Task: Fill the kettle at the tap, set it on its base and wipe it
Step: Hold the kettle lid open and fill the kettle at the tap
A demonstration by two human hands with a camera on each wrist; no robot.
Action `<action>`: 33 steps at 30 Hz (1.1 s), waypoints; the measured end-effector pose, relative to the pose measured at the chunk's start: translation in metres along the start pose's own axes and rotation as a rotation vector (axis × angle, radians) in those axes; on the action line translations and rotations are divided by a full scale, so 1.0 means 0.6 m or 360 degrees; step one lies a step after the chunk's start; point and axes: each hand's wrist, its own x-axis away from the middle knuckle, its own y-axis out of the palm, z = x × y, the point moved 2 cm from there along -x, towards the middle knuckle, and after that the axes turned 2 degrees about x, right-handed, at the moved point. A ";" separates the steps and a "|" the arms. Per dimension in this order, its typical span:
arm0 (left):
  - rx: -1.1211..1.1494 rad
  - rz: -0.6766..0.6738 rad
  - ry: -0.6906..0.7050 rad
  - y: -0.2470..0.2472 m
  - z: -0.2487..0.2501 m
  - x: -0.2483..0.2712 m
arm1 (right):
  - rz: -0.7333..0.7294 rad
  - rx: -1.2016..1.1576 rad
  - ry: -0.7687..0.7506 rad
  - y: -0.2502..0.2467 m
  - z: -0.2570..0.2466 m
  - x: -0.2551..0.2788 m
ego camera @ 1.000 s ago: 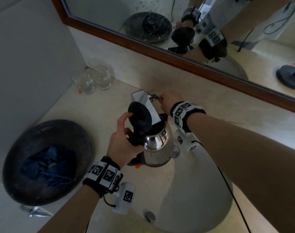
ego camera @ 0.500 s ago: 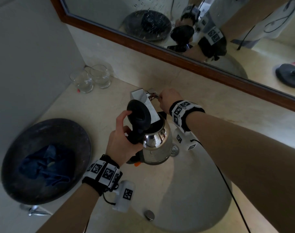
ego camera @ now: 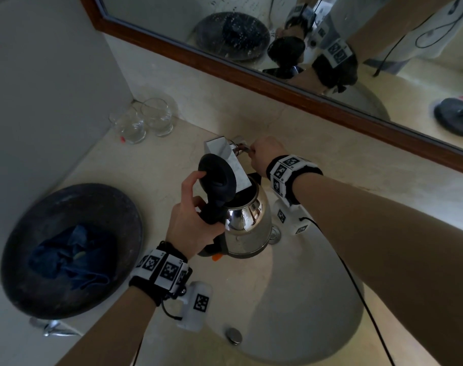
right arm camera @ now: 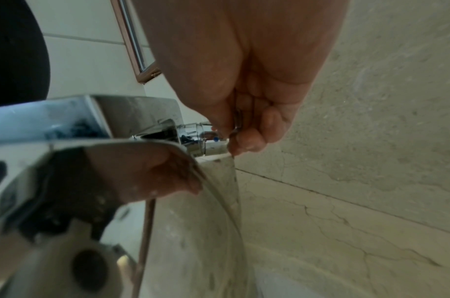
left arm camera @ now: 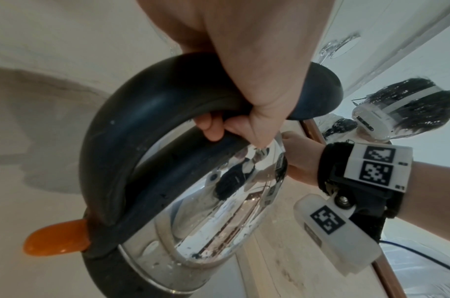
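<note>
A shiny steel kettle with a black handle and its round black lid flipped up hangs over the sink basin, its mouth under the flat chrome tap spout. My left hand grips the kettle's handle, fingers curled round it. An orange switch tab sticks out at the handle's foot. My right hand pinches the tap's lever behind the spout. Whether water runs I cannot tell. The kettle's black base shows only as a reflection in the mirror.
A dark round bowl at the left of the counter holds a blue cloth. Two clear glasses stand in the far left corner. A wood-framed mirror runs along the back wall. The sink's drain plug sits near me.
Both hands and the kettle keep their places under the tap; only the head view has shifted slightly.
</note>
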 end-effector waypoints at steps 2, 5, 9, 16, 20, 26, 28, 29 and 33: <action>-0.0002 0.0007 -0.0001 0.001 0.001 0.000 | -0.0009 -0.0001 -0.0005 0.000 0.000 -0.001; -0.0002 0.0018 0.0001 0.001 0.001 -0.001 | -0.0007 0.0006 -0.0007 0.000 0.000 -0.001; 0.0011 0.0033 0.0003 0.001 0.001 0.000 | 0.0018 -0.0005 -0.0013 0.002 0.000 -0.001; 0.0019 0.0038 -0.0032 0.003 0.002 -0.001 | 0.0022 -0.0033 -0.0015 0.001 0.003 0.000; 0.0001 0.0040 -0.0012 0.002 0.003 -0.002 | 0.0025 -0.0090 -0.0008 0.002 0.002 0.001; 0.0036 0.0042 -0.0028 0.001 0.002 -0.003 | 0.0006 -0.0058 -0.0015 0.002 0.003 0.000; 0.0030 0.0042 -0.0020 0.002 0.003 -0.002 | 0.0017 -0.0048 -0.0018 0.003 0.003 0.000; 0.0031 0.0044 -0.0012 0.002 0.003 -0.002 | 0.0018 -0.0047 -0.0013 0.003 0.002 0.000; 0.0066 0.0072 0.0034 0.002 0.004 -0.003 | 0.0011 -0.0033 -0.0006 0.002 0.002 0.001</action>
